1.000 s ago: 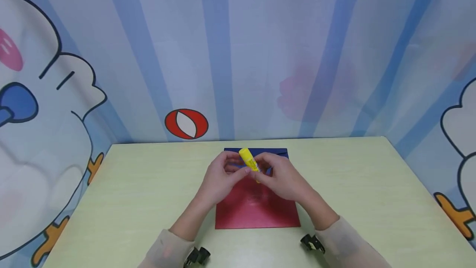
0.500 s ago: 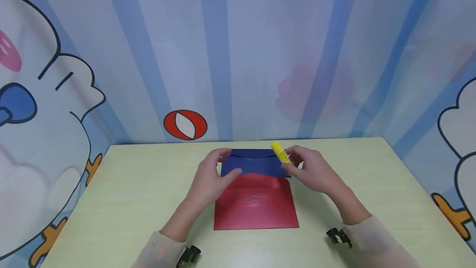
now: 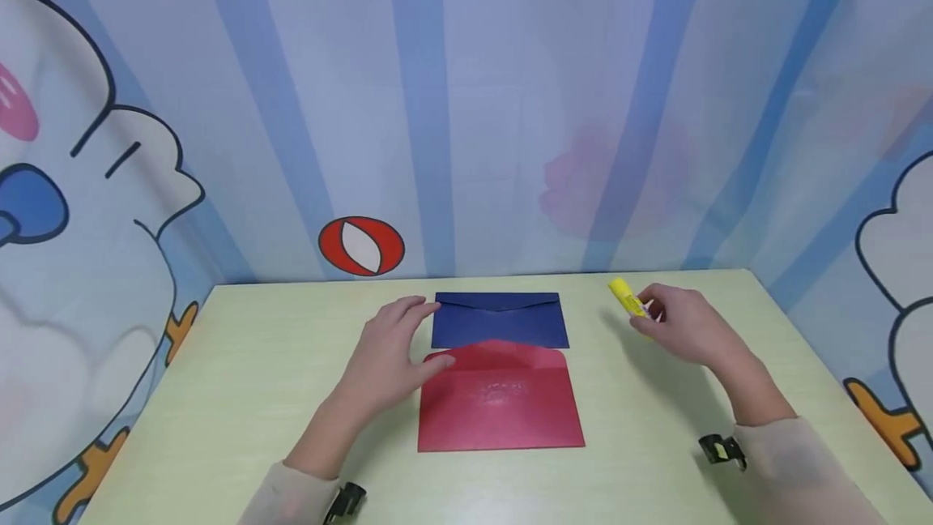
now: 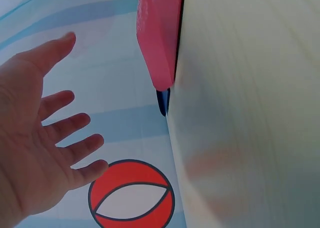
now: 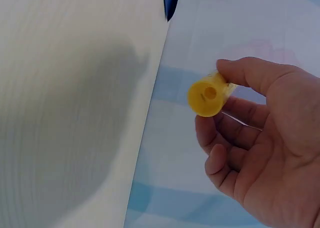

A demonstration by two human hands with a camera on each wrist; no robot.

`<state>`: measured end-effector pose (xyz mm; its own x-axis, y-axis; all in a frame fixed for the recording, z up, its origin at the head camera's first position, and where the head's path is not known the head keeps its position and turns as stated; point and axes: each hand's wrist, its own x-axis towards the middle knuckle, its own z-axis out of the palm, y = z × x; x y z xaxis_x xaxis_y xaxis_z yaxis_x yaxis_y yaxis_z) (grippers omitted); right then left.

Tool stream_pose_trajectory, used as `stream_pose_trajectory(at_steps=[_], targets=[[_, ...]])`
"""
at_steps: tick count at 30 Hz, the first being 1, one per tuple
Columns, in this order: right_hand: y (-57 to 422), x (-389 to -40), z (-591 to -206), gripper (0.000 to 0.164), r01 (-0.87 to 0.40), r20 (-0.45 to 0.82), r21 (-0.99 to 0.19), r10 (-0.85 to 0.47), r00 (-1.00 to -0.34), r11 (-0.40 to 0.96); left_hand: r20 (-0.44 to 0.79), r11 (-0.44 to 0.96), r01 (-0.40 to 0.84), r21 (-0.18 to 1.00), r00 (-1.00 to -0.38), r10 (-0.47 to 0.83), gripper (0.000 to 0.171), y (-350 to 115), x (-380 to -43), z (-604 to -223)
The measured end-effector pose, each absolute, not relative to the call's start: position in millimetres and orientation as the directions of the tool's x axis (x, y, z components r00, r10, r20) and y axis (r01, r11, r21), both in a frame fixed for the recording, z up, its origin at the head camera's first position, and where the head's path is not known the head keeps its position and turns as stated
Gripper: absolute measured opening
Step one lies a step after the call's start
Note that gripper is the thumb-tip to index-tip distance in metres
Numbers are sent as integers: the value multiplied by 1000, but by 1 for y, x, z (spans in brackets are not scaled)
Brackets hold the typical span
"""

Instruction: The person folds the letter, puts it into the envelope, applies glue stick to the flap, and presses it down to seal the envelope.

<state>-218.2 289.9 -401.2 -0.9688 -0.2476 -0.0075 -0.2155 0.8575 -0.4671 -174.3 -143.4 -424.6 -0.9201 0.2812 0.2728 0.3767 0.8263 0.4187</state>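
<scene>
A yellow glue stick is pinched between the thumb and fingers of my right hand, held above the table to the right of the envelopes. In the right wrist view the round end of the glue stick faces the camera. My left hand hovers by the left edge of the envelopes with fingers spread and nothing in it; the left wrist view shows the same spread hand. The red envelope lies with its flap unfolded toward the back. Behind it lies a dark blue envelope, its flap folded down.
Both envelopes lie on a pale wooden table. A blue striped cloth backdrop with cartoon prints stands along the table's back edge and sides. Small black wrist cameras sit by the sleeves.
My hands have parted. The right hand carried the glue stick away to the right, while the left let go of it, spread its fingers and shifted left. Both envelopes came into fuller view.
</scene>
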Motion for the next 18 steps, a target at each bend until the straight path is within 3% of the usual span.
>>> stream_pose_trajectory(at_steps=[9,18], targets=[[324,-228,-412,42,-174,-102,-391,-231,-968,904,217,860,382,338,-921,324,92,-152,-173,-428],[334,-232,-421,36,-148,-187,-355,-225,-956,923,206,858,387,338,-920,334,93,-155,-171,-430]])
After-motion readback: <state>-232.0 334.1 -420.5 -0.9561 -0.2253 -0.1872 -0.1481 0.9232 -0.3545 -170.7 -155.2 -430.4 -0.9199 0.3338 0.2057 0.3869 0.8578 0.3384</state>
